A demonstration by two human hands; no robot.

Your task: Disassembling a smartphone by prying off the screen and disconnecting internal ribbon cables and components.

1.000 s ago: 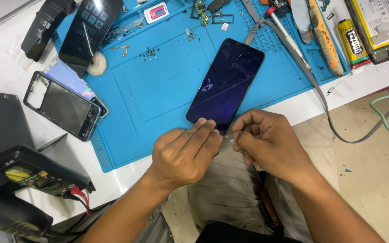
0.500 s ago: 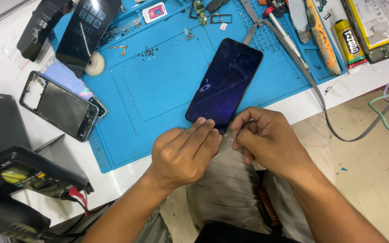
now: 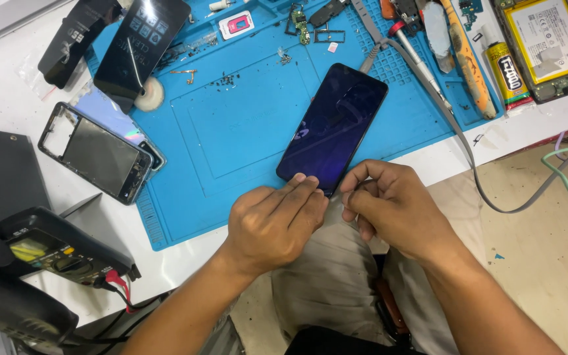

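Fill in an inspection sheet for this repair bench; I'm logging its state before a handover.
Surface: blue work mat on a white bench.
Job's things: dark phone lying screen up, near end at the mat's edge.
Clutter: phone frame, glue tube, battery, loose screws.
Grippers: left hand fingertips on the phone's near end; right hand pinched beside it.
Cables: grey cable over the bench edge.
Surroundings: multimeter, tan floor.

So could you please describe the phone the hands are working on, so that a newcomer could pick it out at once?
Start at the big blue rubber work mat covering the white bench. At its near edge, just beyond the left hand and right hand, lies a slim black phone with a dark glossy screen, set diagonally. Unlike the stripped phone frame at the mat's left edge, it looks whole.
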